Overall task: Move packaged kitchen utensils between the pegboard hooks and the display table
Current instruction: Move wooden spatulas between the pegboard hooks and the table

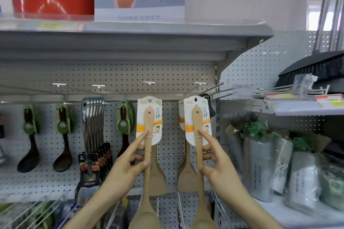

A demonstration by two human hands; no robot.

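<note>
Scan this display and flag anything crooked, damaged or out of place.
Nothing looks damaged or spilled. The wooden spoons in the left hand and right hand stand upright against the pegboard. Only the plastic-wrapped rolls on the right-side shelf look untidy, leaning at different angles.

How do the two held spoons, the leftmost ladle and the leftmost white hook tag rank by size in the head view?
Largest: left spoon and right spoon, alike, nearest the camera.
Then: ladle.
Smallest: hook tag.
</note>
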